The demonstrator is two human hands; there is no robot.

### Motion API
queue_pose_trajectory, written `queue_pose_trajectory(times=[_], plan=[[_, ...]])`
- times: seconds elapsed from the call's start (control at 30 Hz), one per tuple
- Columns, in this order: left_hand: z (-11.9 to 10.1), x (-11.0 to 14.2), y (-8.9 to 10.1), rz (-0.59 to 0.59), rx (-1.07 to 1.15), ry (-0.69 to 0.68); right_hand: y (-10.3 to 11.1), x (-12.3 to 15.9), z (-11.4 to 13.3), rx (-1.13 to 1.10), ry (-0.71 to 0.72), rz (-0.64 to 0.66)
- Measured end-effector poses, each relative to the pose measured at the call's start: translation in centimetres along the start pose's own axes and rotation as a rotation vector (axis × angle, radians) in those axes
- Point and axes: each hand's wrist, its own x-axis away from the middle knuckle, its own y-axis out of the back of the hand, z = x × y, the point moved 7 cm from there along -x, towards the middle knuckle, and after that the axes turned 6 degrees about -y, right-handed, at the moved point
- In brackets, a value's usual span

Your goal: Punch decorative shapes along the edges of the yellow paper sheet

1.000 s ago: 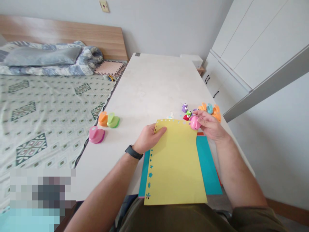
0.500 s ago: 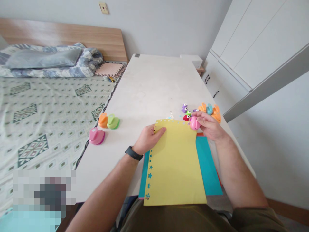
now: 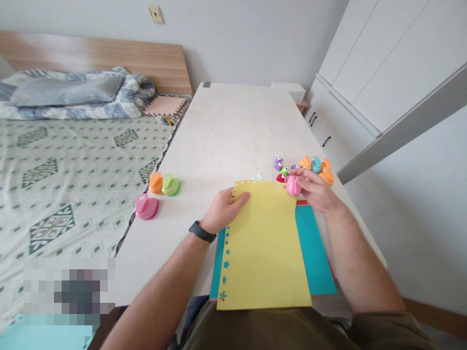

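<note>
Head view: the left hand [image 3: 226, 209] reaches in from the lower left, a dark wristband [image 3: 202, 232] on its wrist, its thumb lying across the yellow sheet [image 3: 268, 248] and its other fingers hidden; it pinches the sheet near the far left corner. From the lower right, the right hand [image 3: 319, 190] angles inward, thumb and fingers closed around the light-pink punch [image 3: 293, 186] at the sheet's far right corner.

The yellow sheet's long axis runs away from the person; cutouts line its left and far edges. The punch's rounded body faces the person. Under the yellow sheet lies a teal sheet [image 3: 315, 248], on the white table [image 3: 237, 126]. Left of the hands stand 3 punches [image 3: 170, 184]; paper bits [image 3: 258, 175] lie just beyond the far edge.
</note>
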Motion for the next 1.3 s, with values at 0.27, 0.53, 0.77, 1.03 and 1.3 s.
queue_pose_trajectory(times=[0.27,0.53,0.77,1.03,1.3], plan=[[-0.22,0.08,-0.08,-0.002,0.016,0.012,0.07,-0.26,-0.09,-0.028,0.01,0.003],[-0.44,0.15,-0.08,-0.003,0.03,0.028,0.26,-0.4,-0.22,-0.025,0.03,-0.034],[-0.25,0.08,-0.21,0.005,0.037,0.026,0.31,-0.43,-0.5,-0.043,0.019,-0.04],[0.11,0.01,-0.03,-0.005,0.008,0.017,0.3,-0.55,-0.47,-0.079,0.059,-0.042],[0.28,-0.08,0.02,0.001,-0.019,0.002,0.03,-0.58,-0.42,-0.105,0.087,-0.064]])
